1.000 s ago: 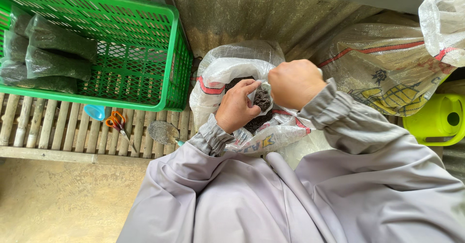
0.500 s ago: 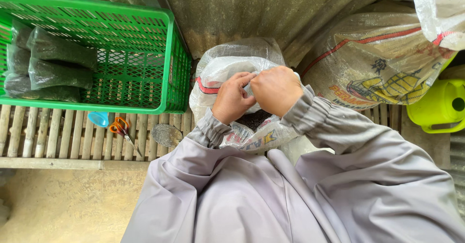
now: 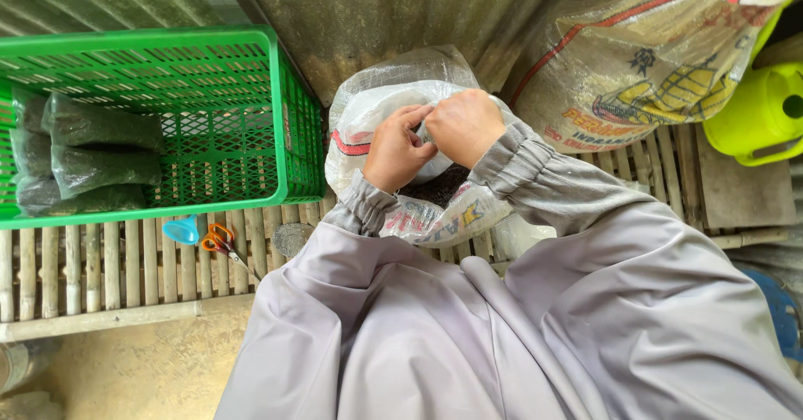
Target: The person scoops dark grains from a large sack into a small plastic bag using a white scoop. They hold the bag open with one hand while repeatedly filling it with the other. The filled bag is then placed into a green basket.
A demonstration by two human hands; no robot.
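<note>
My left hand (image 3: 396, 149) and my right hand (image 3: 462, 125) meet over the mouth of an open white woven sack (image 3: 368, 110) that holds dark loose material (image 3: 439, 187). Both hands pinch something small between their fingertips; the fingers hide it, so I cannot name it. Grey sleeves cover both of my arms down to the wrists. The sack stands on a bamboo slat floor (image 3: 109, 261) in front of my knees.
A green plastic crate (image 3: 276, 110) at left holds several filled dark clear bags (image 3: 100, 127). Orange-handled scissors (image 3: 222, 243) and a small blue scoop (image 3: 181, 231) lie on the slats. A second printed sack (image 3: 636, 60) and a yellow-green watering can (image 3: 757, 115) stand at right.
Both hands have drawn together and risen a little over the sack mouth. The camera has shifted slightly, so the crate and sacks sit a bit differently in view.
</note>
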